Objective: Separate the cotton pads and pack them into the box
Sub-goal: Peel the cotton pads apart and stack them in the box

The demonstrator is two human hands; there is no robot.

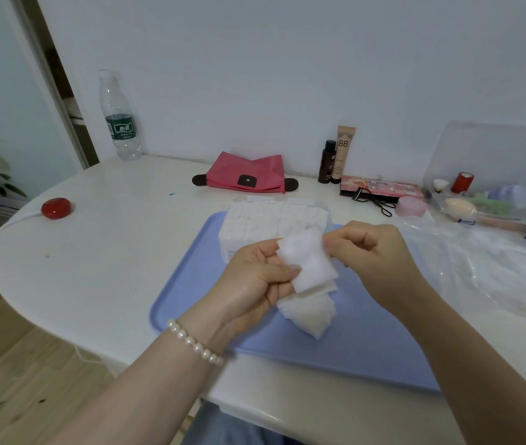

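While the left hand [255, 274] grips a stack of cotton pads [308, 284] above the blue tray [367, 335], the right hand [367, 248] pinches the top pad's edge. Behind them the clear box [274, 220] of pads sits on the tray's far end. Around it on the table [110, 252] lie a pink pouch [245, 173], a water bottle [119, 117], a red ball [56, 208] and crumpled plastic [486, 264].

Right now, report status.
Left hand grips the pad stack. Right hand pinches the top pad. Box behind, nothing blocking.
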